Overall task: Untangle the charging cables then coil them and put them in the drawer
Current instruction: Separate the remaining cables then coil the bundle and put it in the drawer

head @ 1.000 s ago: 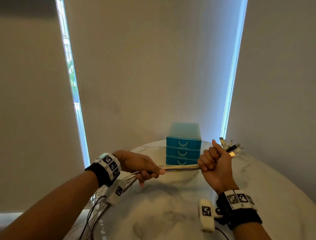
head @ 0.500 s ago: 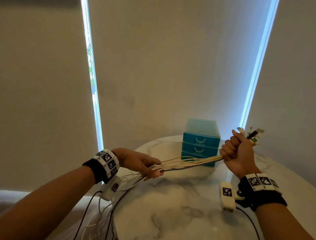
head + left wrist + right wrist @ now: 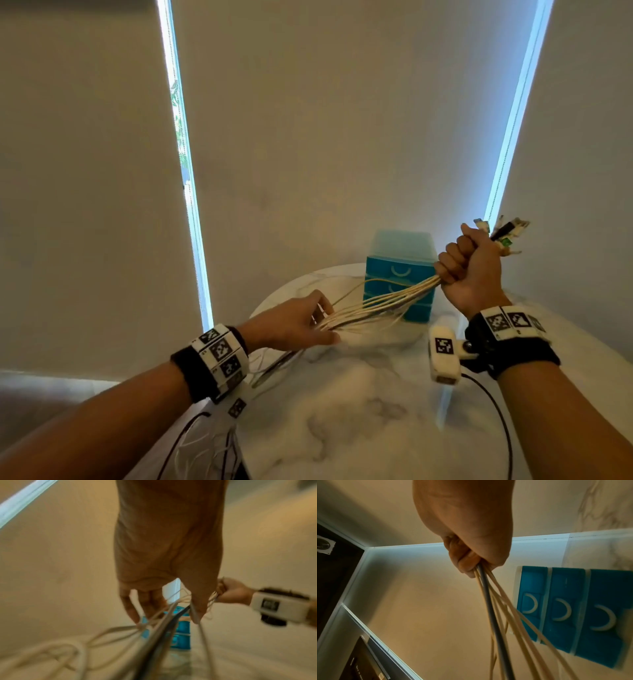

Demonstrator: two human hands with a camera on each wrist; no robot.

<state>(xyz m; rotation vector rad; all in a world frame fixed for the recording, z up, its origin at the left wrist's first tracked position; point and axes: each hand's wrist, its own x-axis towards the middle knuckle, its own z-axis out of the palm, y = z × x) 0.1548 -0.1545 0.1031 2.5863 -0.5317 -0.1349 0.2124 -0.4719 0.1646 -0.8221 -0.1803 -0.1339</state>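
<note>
We were at the untangling step: our right hand (image 3: 471, 270) was clenched around the charging cables (image 3: 380, 303) near their plugs (image 3: 503, 233), while our left hand (image 3: 294, 323) combed loosely spread fingers through the strands. Just beyond both hands stood the blue 3-drawer unit (image 3: 399, 274), all drawers closed. Next, we judged, each cable needed separating before coiling.

Room dim, warm cast. Daylight enters only through narrow gaps beside the blinds (image 3: 102, 171). Faint sheen on the desk (image 3: 359, 428). Left wrist view motion-blurred throughout; cables (image 3: 51, 655) smeared. Right wrist view sharper. Head view: straight edges bow outward.
</note>
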